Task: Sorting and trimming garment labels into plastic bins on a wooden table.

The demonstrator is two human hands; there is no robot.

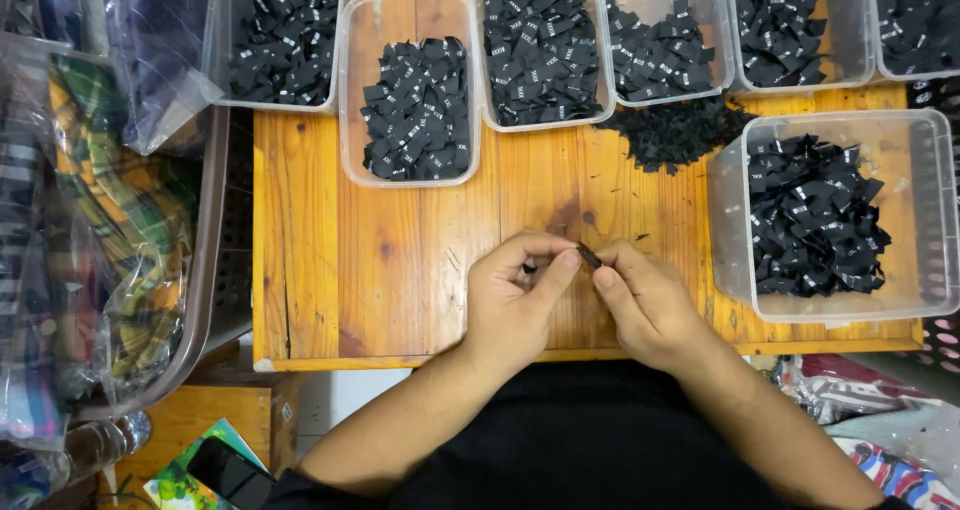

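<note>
My left hand (512, 300) and my right hand (645, 305) meet over the near edge of a small wooden table (400, 260). Together they pinch one small black fabric label (589, 257) between thumbs and forefingers. The label is held edge-on, so little of it shows. A loose heap of black labels (672, 130) lies on the bare wood beyond my right hand. A clear plastic tub (835, 300) holding black labels stands just right of my right hand.
Several clear tubs of black labels line the far side, one being the tub (410, 15) left of centre. A brown basket (205, 270) with bagged plaid cloth stands at the left. A dark phone (228, 472) lies below on a colourful booklet.
</note>
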